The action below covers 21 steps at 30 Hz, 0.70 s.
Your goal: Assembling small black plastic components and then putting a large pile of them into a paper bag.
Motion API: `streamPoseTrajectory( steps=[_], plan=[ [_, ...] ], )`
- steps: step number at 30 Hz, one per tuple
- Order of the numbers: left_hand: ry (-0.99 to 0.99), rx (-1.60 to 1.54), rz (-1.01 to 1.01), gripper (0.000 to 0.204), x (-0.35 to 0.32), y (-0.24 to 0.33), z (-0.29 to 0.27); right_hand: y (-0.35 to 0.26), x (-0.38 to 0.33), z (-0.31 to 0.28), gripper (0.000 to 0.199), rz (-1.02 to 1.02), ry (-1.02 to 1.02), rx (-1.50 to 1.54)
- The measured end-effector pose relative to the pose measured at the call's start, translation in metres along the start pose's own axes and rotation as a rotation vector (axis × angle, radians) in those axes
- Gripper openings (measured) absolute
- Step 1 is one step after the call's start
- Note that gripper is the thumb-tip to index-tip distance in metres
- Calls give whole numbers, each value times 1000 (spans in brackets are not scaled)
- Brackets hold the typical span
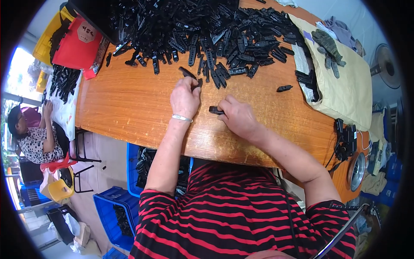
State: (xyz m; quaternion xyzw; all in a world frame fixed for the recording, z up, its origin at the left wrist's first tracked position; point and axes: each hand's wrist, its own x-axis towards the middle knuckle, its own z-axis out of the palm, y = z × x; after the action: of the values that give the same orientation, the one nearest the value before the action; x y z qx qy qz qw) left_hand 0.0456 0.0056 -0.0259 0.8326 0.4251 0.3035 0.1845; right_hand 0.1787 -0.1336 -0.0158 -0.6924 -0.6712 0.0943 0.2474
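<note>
Two hands were working small black plastic clips on a glossy orange wooden table (129,108).

The left hand (184,98) was closed around a short black plastic clip (189,74), with a silver bracelet (181,117) at its wrist. Just beside it, the right hand (238,117) pinched another small black plastic piece (215,110) against the tabletop. Just beyond both hands sat a big heap of black plastic clips (207,30), and one stray clip (284,88) lay off to the right.

Black plastic parts (207,34) heap on an orange-brown wooden table (129,103), beside a beige cloth (349,95), blue crates (114,207), and a red-and-black striped shirt (228,216).
</note>
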Motion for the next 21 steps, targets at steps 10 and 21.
streamPoseTrajectory(
  steps=[10,21],
  plan=[
    [-472,-1091,-486,22,-11,2,-35,-2,20,-34,24,-22,267,256],
    [-539,-936,-472,16,-24,14,-38,-3,2,-31,13,496,-160,790]
  ],
)
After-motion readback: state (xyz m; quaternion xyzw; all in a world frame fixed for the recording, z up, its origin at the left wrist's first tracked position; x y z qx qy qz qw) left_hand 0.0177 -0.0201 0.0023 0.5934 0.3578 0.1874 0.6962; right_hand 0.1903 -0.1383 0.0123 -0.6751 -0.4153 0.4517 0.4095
